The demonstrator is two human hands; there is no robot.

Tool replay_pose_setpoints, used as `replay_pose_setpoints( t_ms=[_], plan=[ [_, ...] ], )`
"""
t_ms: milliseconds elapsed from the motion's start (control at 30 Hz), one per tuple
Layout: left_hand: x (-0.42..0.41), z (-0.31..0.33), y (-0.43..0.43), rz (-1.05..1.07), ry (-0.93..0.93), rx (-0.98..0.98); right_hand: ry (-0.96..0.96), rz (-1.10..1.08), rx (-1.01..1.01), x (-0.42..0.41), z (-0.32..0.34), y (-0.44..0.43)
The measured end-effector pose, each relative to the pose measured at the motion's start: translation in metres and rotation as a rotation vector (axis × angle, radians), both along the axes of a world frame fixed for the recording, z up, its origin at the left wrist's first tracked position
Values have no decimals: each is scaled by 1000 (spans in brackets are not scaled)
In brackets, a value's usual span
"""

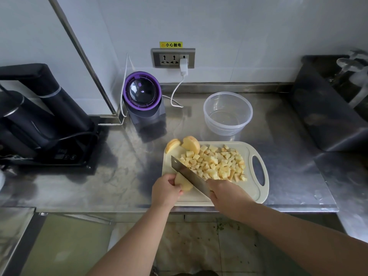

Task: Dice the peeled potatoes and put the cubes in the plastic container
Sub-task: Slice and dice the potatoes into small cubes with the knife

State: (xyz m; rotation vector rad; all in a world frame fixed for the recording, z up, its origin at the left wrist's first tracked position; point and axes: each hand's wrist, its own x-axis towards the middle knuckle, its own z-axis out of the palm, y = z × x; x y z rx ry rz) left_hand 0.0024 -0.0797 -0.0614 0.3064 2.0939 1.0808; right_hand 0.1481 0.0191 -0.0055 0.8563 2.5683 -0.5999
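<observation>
While the left hand (166, 189) clamps a pale yellow potato piece (184, 184) on the cutting board (253, 193), the right hand (225, 193) grips the knife (189, 175); cubes (217, 164) lie heaped beside it, near the clear plastic container (228, 113).

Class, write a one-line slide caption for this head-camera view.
Left hand steadies a peeled potato piece; right hand slices with a steel cleaver.

purple-rimmed appliance (141, 96), wall socket (173, 58), white charger (183, 67)

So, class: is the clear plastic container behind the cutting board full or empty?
Empty. The plastic container shows a bare bottom through its clear wall; all the potato cubes lie on the cutting board.
</observation>
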Motion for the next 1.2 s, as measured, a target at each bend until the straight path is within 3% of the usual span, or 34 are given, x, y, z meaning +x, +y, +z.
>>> replay_pose_setpoints(
  t_ms=[867, 1200],
  plan=[
    [5, 0, -1, 102, -5, 10, -131, 205, 161, -8, 20, -29],
    [3, -1, 0, 99, -8, 22, -131, 200, 112, -11, 9, -22]
  ],
)
